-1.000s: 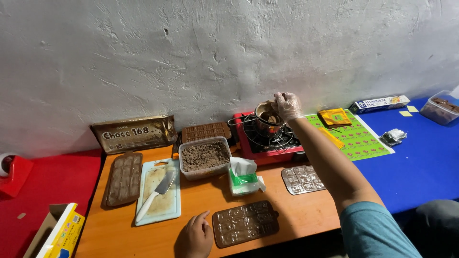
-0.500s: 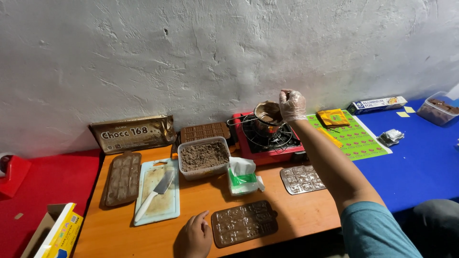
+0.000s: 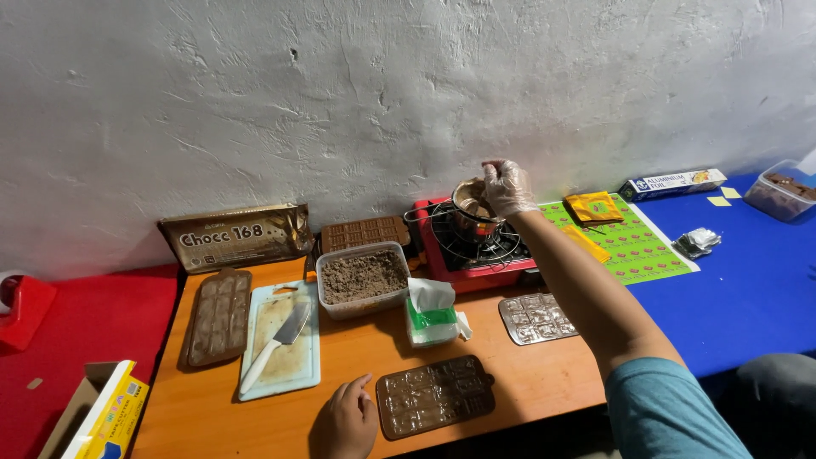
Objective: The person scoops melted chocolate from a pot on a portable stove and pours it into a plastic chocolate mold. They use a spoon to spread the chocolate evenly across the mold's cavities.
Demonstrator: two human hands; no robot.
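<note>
My right hand (image 3: 507,187), in a clear glove, reaches over a small metal pot (image 3: 472,212) that sits on a red portable stove (image 3: 476,255) by the wall; its fingers are closed on something thin over the pot, too small to identify. My left hand (image 3: 348,421) rests on the orange table (image 3: 357,365), touching the left edge of a brown chocolate mould (image 3: 435,395) filled with chocolate.
A clear tub of brown crumbs (image 3: 363,278), a tissue pack (image 3: 433,313), a clear mould (image 3: 535,317), a cutting board with a knife (image 3: 282,340), another brown mould (image 3: 218,316), a chocolate bag (image 3: 236,236), a foil box (image 3: 671,182) and a yellow carton (image 3: 102,416).
My right hand has risen slightly above the pot and shifted a little right. My left hand stays at the mould's edge.
</note>
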